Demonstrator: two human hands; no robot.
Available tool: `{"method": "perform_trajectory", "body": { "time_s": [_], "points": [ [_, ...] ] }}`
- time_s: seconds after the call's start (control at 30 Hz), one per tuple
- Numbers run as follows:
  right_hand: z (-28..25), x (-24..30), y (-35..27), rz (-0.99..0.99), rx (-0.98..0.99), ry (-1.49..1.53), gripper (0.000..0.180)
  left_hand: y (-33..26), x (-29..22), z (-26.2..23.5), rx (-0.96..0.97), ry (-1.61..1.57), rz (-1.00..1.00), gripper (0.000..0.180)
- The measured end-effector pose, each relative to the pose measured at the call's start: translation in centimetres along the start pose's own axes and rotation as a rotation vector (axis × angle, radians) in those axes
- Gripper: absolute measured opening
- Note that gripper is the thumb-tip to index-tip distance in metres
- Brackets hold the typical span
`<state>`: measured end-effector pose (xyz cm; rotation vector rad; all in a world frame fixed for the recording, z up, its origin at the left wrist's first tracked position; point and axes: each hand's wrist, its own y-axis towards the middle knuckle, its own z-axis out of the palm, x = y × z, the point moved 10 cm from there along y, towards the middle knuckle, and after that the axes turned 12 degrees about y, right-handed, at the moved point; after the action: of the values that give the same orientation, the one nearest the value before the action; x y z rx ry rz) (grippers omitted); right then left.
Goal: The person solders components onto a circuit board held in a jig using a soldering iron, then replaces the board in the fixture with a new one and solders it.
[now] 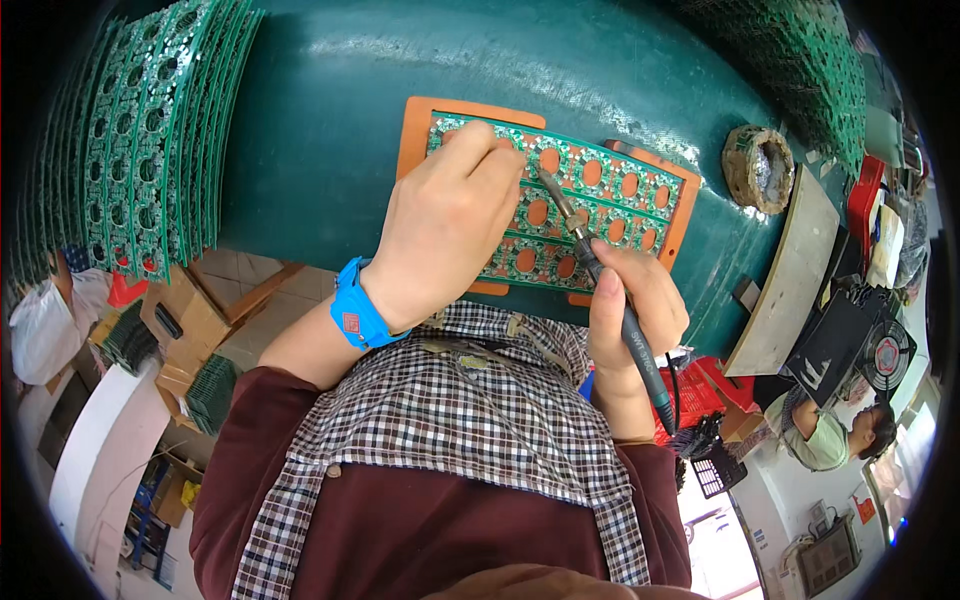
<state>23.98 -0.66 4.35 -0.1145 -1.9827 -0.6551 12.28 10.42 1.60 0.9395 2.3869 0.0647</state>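
A green circuit board panel (571,180) with rows of round holes lies in an orange holder (411,140) on the table. Over its left part is my left hand (450,215), with a blue band at the wrist. Its fingers are pinched together just above the board, and whatever they hold is hidden. My right hand (648,300) grips a soldering iron (637,338) by its dark handle, like a pen. The iron slants up and to the left, its metal tip at the board's upper row, close to my left fingertips. Whether the tip touches cannot be told.
Stacks of similar boards (150,130) stand at the far left, more boards (800,70) at the upper right. A round brown-rimmed pot (742,170) with silvery contents sits on the green table (320,130). Beyond the right edge are a black fan (885,355) and another person (825,435).
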Motion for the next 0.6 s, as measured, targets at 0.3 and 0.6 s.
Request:
{"method": "perform_trajectory", "body": {
  "time_s": [0.3,0.6],
  "points": [
    [0.3,1.1,1.0,-0.043,0.003,-0.03,0.012,0.4,1.0,-1.2,-0.04,-0.011,-0.077,0.009],
    [1.1,1.0,0.6,-0.02,0.032,-0.061,0.012,0.6,1.1,-0.3,0.086,-0.004,-0.059,0.015]
  ]
}}
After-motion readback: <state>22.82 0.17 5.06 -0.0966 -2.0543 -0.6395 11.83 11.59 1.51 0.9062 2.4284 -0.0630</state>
